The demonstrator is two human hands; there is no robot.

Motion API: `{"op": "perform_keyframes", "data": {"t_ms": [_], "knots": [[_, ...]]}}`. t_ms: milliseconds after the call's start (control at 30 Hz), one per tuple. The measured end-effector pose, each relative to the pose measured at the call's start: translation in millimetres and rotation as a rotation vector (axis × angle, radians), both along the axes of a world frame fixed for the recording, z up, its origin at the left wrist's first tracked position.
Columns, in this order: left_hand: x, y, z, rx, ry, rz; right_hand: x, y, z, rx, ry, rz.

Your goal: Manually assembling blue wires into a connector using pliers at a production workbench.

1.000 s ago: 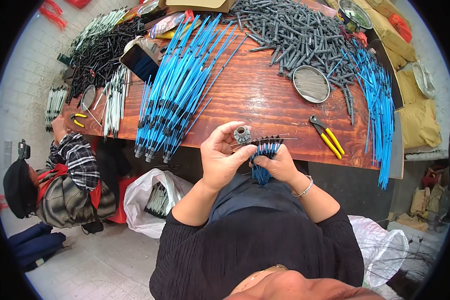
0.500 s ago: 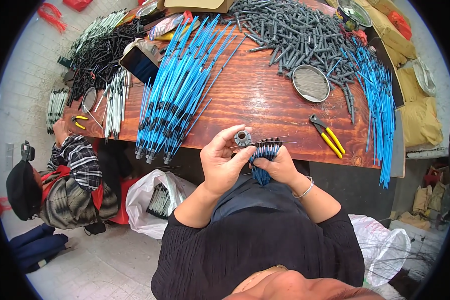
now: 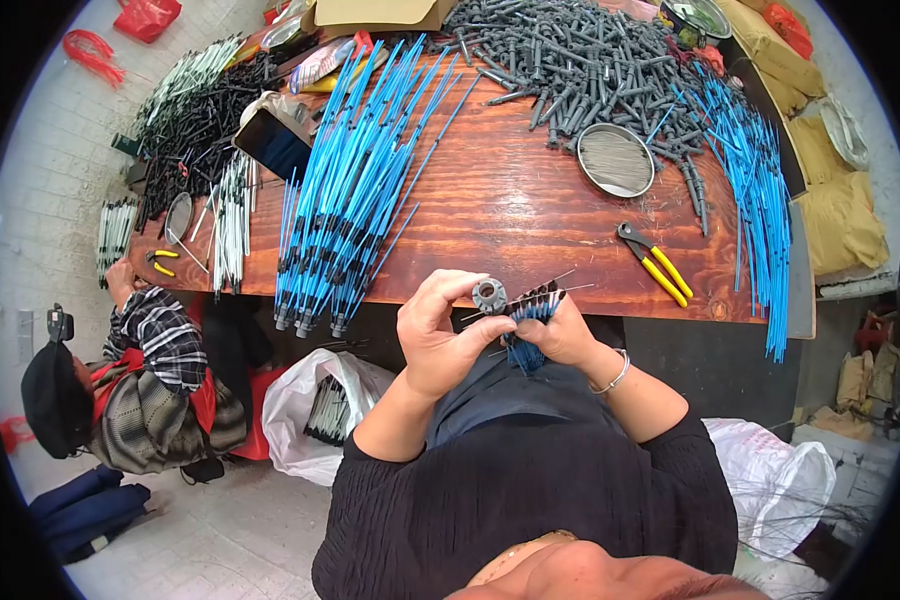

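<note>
My left hand (image 3: 435, 335) pinches a grey ridged hub (image 3: 492, 303) with a round hole in its end, held upward between thumb and fingers. Beside it my right hand (image 3: 568, 335) is closed around a bunch of blue ribs (image 3: 526, 353) with black tips fanned in a row. Thin metal wires (image 3: 576, 287) stick out past the black tips. Both thumbs nearly meet between hub and ribs. The lower part of the bunch hangs over my lap. Whether the hub and ribs are joined I cannot tell.
On the wooden table (image 3: 500, 245) lie blue rib bundles (image 3: 355, 200), grey plastic hubs (image 3: 570, 65), a round dish of wires (image 3: 616, 160) and yellow-handled pliers (image 3: 655, 265). More blue ribs (image 3: 755, 210) lie at the right. A co-worker (image 3: 155, 380) sits at left, near a white sack (image 3: 300, 440).
The left hand has turned slightly, and more of the grey hub's side shows. Both hands stay together in nearly the same place. The whole view has shifted a little.
</note>
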State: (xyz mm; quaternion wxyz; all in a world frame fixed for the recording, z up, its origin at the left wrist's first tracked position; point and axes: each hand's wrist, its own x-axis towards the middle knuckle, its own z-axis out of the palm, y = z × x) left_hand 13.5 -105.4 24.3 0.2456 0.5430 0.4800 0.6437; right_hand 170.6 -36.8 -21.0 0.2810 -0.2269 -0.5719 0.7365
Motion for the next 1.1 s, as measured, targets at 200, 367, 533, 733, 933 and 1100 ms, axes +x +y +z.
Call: {"op": "perform_keyframes", "data": {"t_ms": [200, 367, 533, 733, 933, 1100], "knots": [[-0.4, 2.6, 7.5, 0.005, 0.046, -0.07, 2.4, 5.0, 5.3, -0.022, -0.046, 0.045], [5.4, 4.5, 11.7, -0.019, 0.024, -0.056, 2.8, 5.5, 13.3, 0.122, -0.08, -0.038], [8.8, 12.6, 10.7, -0.009, -0.001, -0.051, 6.8, 0.8, 7.9, 0.438, 0.011, -0.282], [11.9, 19.7, 15.1, -0.038, -0.102, -0.214, 16.1, 17.9, 8.7, 0.418, 0.075, -0.126], [14.2, 25.4, 11.8, -0.034, -0.124, -0.244, 24.2, 20.5, 16.2, 0.408, 0.044, -0.074], [14.0, 28.9, 12.7, 0.023, -0.042, -0.293, 26.9, 15.4, 23.3, 0.417, 0.033, -0.132]]}}
